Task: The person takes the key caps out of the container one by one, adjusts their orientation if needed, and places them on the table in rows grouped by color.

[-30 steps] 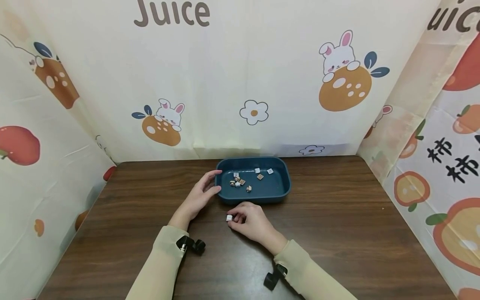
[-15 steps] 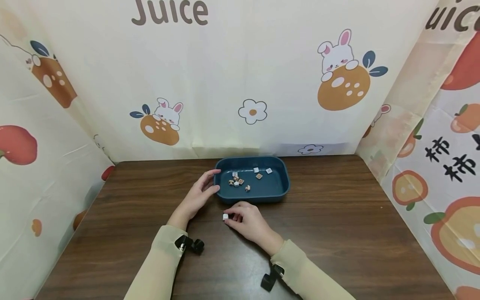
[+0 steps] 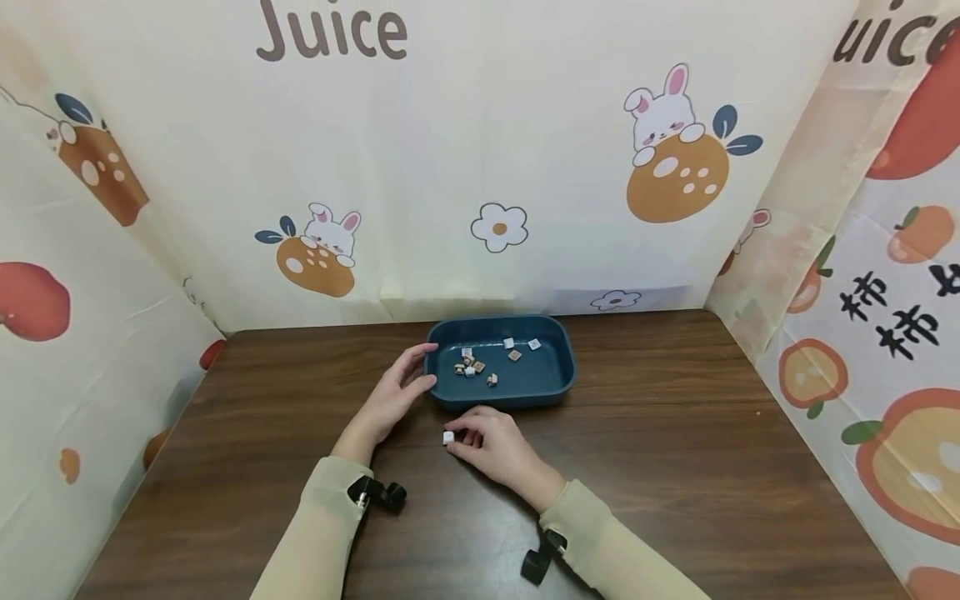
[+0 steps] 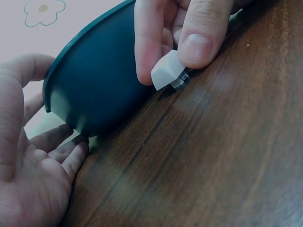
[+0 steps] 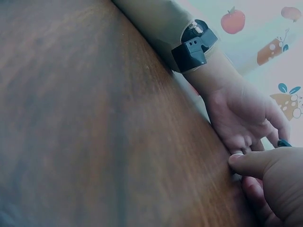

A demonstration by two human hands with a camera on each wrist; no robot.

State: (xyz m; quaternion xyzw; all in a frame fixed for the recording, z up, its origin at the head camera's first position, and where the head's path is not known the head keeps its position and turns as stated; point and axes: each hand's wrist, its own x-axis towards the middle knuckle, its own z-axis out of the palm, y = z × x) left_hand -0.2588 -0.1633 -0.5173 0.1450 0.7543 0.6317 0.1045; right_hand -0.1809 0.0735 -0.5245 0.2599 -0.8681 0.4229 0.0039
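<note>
"Counting stuff up, what have you got on that worktop [image 3: 675,433]?"

"One dark blue tray [image 3: 536,377] with about nine small pieces [image 3: 479,367] in it: four whitish, five tan, I think. Five bunch up toward the left, one's just in front of them, three are off to the right. That bunch is tight, so don't hold me to it. Plus one white keycap [image 3: 448,437] with a clear bit underneath, outside the tray."

"Where's that one, and how's the space?"

"Just in front of the tray's near left part, down low; can't tell if it's touching the worktop. Tray's far rim sits right by the back edge, next to the printed curtain [image 3: 420,167]. Loads of room either side."

"And the hands?"

"Right hand [image 3: 501,450] has the keycap pinched between thumb and index finger, other fingers tucked in. Left hand [image 3: 388,406] is loosely spread, fingers touching the tray's left end. Both forearms slant inward, a black camera [image 3: 536,566] on each wrist."
</note>
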